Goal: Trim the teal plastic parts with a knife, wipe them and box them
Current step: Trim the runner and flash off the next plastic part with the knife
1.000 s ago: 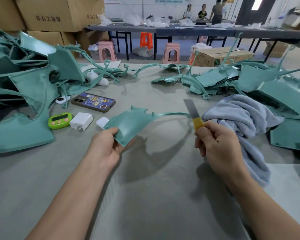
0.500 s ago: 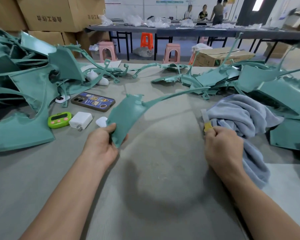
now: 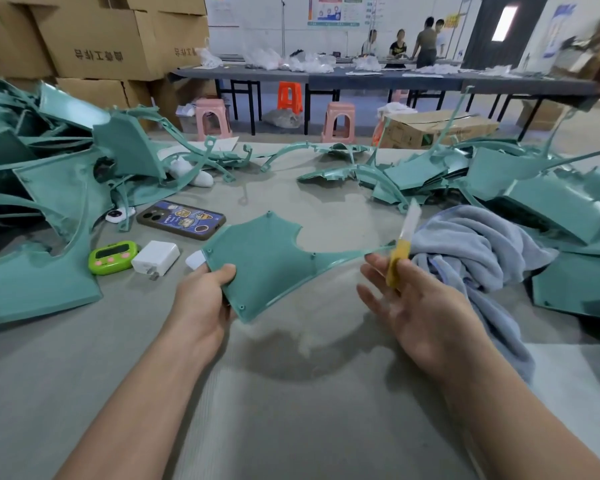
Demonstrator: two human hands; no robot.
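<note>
**Teal part held for trimming, knife poised at its slender arm**

At far left, a left heap of teal parts lies on the grey table. Just beside it sit a green timer, a white charger and a phone.

The left hand grips the lower-left corner of one teal plastic part, thumb on top and fingers curled beneath. It holds the part just above the table, between the two hands.

The part is a thin moulded panel whose broad body tapers rightward into a long, slender arm. It is judged light. The body looks fairly stiff, while the arm is probably springy and the likeliest place to snap. A hold on the broad body, near the edge being cut, should keep the arm from flexing under the blade.

The utility knife has a yellow handle and its blade points up and away. It stands at the tip of the arm, but blur hides whether the two touch.

The right hand, palm turned upward, pinches the handle lightly, its other fingers loosely spread.

Behind it lie a grey towel and a right heap of teal parts.
</note>
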